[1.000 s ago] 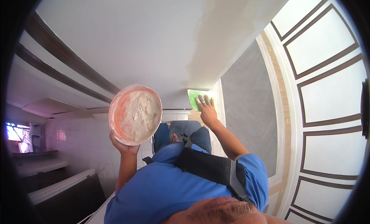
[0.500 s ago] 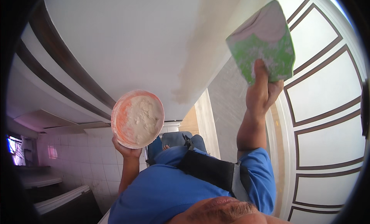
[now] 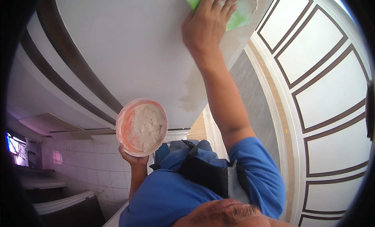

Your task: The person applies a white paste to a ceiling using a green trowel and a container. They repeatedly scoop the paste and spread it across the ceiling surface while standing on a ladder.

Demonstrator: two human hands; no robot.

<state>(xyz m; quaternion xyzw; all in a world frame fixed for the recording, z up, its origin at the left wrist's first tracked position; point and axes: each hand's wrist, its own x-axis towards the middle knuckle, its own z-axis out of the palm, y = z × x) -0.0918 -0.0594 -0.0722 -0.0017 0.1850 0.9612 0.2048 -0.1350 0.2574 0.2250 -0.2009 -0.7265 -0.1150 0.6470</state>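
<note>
A person in a blue shirt (image 3: 168, 188) works at a pale wall (image 3: 129, 51), right hand (image 3: 209, 21) raised high and left hand (image 3: 134, 158) low. The right hand's fingers lie bent and slightly parted across a green spreader (image 3: 238, 19), which rests against the wall near its edge; the palm sits behind the tool, apparently so that pressure falls evenly along it. Where the thumb grips cannot be told. A ridge of pale paste (image 3: 255, 4) shows just beside the spreader, and a damp-looking beige patch (image 3: 193, 90) marks the wall below. The left hand cups a reddish bowl (image 3: 127, 123) from its near side and underneath, its fingers mostly hidden by the bowl. The mouth is turned upward, likely to keep the thick filler (image 3: 152, 125) inside, and the bowl sits in front of the body, presumably for easy reach. White panels (image 3: 322, 88) with dark trim line the right.
</note>
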